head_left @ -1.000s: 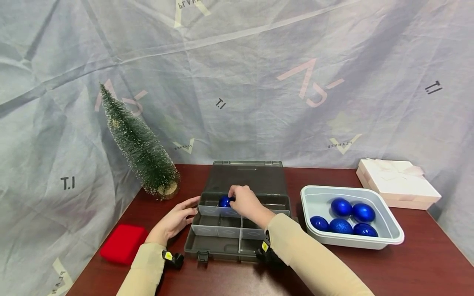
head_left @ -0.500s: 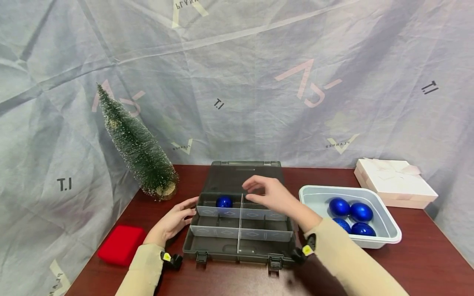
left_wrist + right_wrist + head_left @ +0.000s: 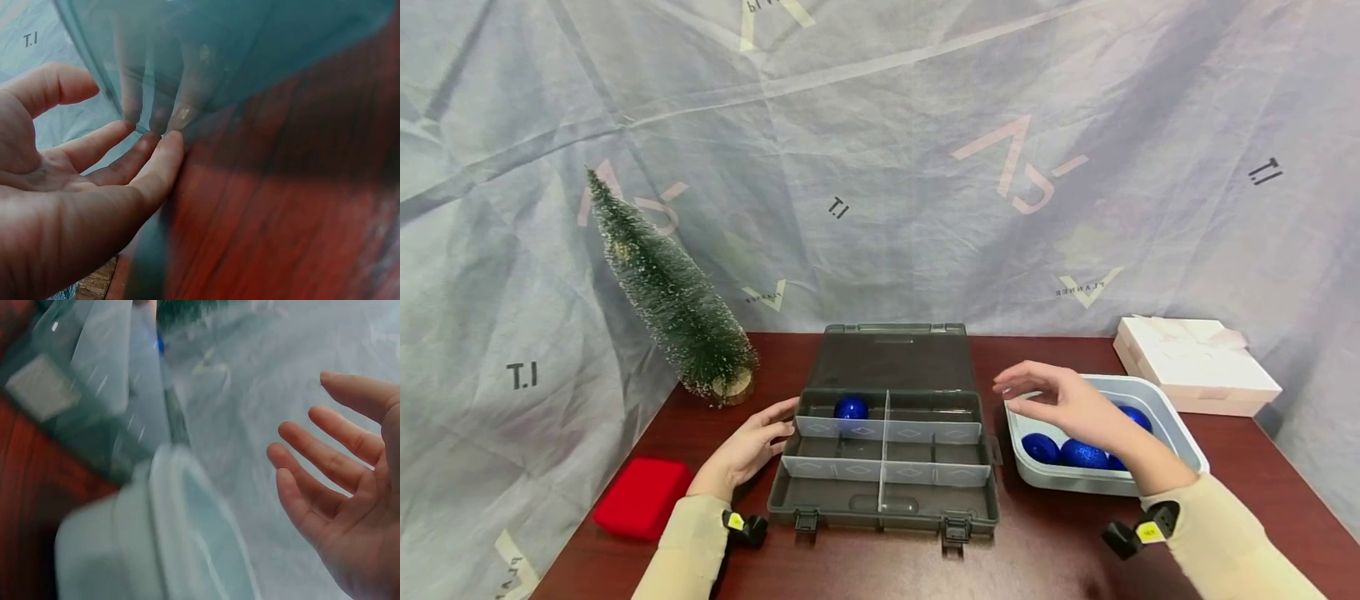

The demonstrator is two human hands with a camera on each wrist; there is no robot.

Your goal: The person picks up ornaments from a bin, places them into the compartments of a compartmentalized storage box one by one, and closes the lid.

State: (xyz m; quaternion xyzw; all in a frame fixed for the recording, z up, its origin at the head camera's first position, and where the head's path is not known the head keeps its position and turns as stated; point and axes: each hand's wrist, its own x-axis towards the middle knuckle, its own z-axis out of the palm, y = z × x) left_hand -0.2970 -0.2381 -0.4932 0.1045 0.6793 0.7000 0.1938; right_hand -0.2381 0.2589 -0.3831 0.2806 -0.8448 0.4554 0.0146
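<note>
Blue ball [image 3: 851, 407] sits in case [image 3: 823, 497], others [image 3: 1083, 455] in tub [image 3: 1054, 477], left grip [image 3: 747, 447] and right grip [image 3: 1070, 405] spread, empty

grn tree [image 3: 670, 300], bk L | red bx [image 3: 643, 497], frt L | wht bx [image 3: 1197, 371], bk R

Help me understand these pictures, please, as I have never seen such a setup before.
There is no machine here, only a person's bare hands. The wide picture looks down from the head; the two close ones are taken from each wrist. On the table lie an open, divided dark case with one blue ball in it, a pale tub of more blue balls, a red box, a pale gift box and a little tree. The left hand touches the case's side; the right hand hovers at the tub. Neither holds a ball.
</note>
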